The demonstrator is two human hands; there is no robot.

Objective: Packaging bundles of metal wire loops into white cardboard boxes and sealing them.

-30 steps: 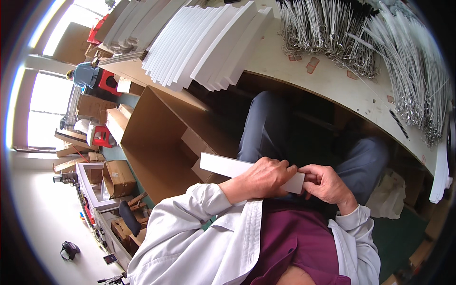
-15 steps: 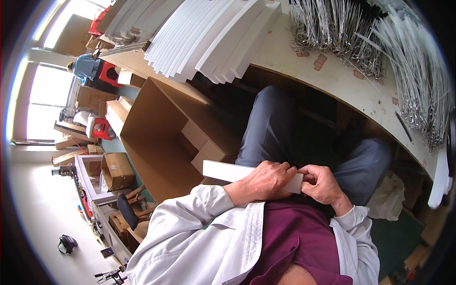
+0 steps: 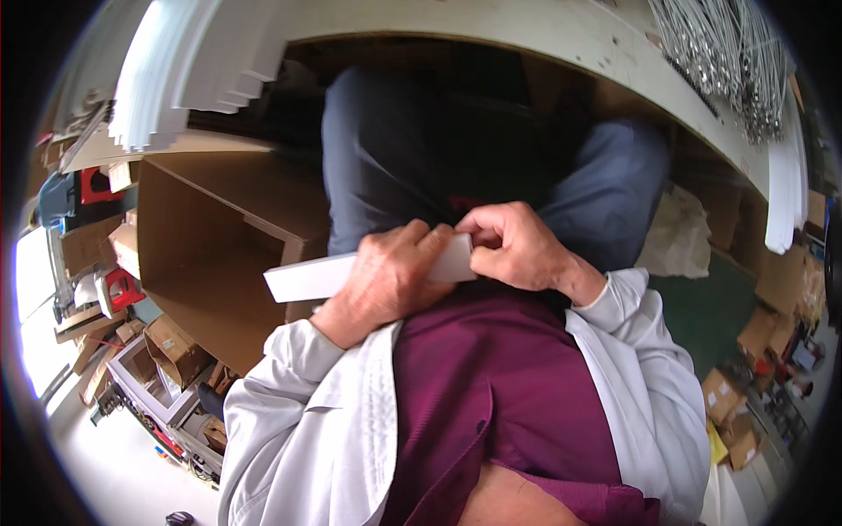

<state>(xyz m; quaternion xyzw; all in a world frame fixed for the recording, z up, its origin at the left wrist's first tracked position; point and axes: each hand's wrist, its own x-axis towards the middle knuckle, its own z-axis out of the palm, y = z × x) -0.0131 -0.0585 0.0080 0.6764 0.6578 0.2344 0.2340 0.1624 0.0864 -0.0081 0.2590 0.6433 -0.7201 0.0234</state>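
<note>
A long white box-like strip [image 3: 309, 279] lies across my lap. My left hand [image 3: 396, 270] is wrapped over its middle, fingers closed round it. At the strip's right end, my right hand [image 3: 519, 249] pinches the edge between thumb and curled fingers. Whether a smaller part sits under those fingertips cannot be seen. Both hands rest close to my body, just above my shirt front.
An open cardboard box [image 3: 197, 254] stands by my left knee. On the bench [image 3: 386, 19] ahead lie stacked white strips [image 3: 167, 70] at left and bundled metal wires [image 3: 724, 61] at right. A whitish plastic bag [image 3: 674, 232] lies beside my right leg.
The view has swung to the right, so the bench, box and hands appear shifted left. Both hands keep their hold on the white strip, my right still at its end.
</note>
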